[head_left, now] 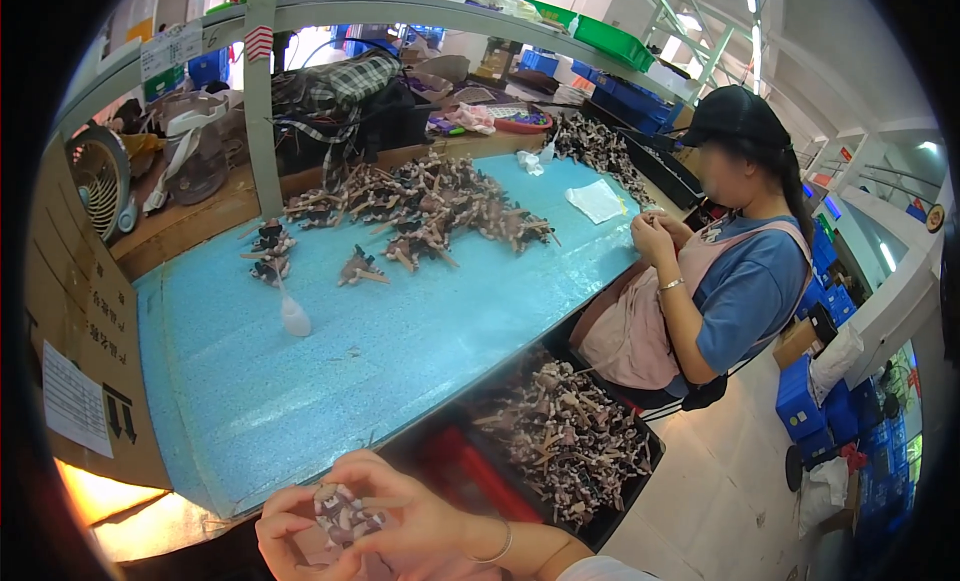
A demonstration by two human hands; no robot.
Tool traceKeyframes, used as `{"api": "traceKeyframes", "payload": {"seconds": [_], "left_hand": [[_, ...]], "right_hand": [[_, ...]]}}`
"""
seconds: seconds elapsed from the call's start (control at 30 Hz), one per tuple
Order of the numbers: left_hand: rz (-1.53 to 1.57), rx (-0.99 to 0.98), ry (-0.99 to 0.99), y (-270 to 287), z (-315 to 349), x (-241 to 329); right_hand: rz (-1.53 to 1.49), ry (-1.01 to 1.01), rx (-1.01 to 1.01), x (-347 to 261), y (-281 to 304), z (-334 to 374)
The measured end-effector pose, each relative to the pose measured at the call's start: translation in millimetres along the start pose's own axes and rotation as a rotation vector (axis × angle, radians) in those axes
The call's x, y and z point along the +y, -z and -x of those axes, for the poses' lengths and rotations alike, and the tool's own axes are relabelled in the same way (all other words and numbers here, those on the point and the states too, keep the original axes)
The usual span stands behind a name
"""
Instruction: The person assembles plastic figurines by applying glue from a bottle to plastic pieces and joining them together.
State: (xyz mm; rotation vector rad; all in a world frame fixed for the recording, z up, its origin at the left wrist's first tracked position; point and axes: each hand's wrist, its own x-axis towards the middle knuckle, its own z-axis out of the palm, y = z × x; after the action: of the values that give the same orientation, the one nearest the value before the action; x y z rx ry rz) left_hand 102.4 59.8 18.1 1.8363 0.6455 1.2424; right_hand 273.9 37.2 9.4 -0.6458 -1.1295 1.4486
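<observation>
Left hand (280, 529), right hand (428, 519) close together, fingers (362, 467) curled, right forearm (530, 549) angled inward

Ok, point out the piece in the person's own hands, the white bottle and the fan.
Held piece (346, 516): head view, on the middle of its patterned body.
Bottle (294, 319): head view, on its white body, below the thin nozzle.
Fan (99, 189): head view, on its grille.

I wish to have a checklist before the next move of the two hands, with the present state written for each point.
1. Small figure held by left hand and right hand: ok.
2. White bottle apart from both hands: ok, on blue tabletop.
3. Small figure undamaged: cannot tell, partly covered.
4. Black crate free of figures: not ok, many lie inside.
5. Co-worker's hands apart from the person's: ok.
</observation>
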Motion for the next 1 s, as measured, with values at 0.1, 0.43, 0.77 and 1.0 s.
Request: {"api": "traceKeyframes", "payload": {"seconds": [0.1,0.43,0.77,1.0], "left_hand": [[0.001,0.003,0.003,2,-2,5],[0.019,0.064,-0.013,1,9,-8],[0.084,-0.084,-0.004,5,-17,1],[0.15,-0.127,0.0,8,-12,7]], "right_hand": [[-0.043,-0.054,0.069,-4,-4,0],[-0.019,-0.088,-0.136,-19,5,-11],[-0.183,-0.067,-0.069,-15,6,-11],[-0.086,-0.07,-0.019,-14,0,2]]}}
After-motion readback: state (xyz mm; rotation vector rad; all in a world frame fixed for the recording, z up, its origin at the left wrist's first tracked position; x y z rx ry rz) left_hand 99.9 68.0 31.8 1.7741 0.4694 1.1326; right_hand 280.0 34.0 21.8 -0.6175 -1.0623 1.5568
